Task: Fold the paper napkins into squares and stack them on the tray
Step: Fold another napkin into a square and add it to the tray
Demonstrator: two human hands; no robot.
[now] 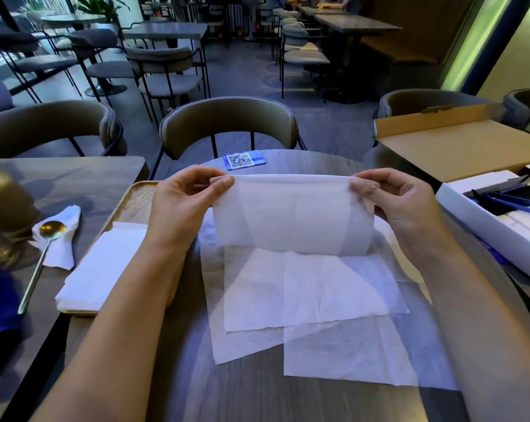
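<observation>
Unfolded napkins (333, 339) below fingers, left hand (181, 199) and right hand (394, 202) pinch half-folded napkin (291, 214); folded stack (105, 266) already on tray (137, 196).

Two bare hands, the left hand (183, 197) and the right hand (400, 199), are showing. One wooden tray (136, 202), one gold metal spoon (43, 254) and one blue QR-code card (244, 160) are lying on the tables.

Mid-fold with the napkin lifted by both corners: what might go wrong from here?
1. The thin napkin is pinched only at its top corners by the left hand and right hand; uneven pull may tear it or skew the fold.
2. Loose napkins lie overlapped beneath; the hanging edge may drag them.
3. The folded stack overhangs the tray edge and may slip.
</observation>
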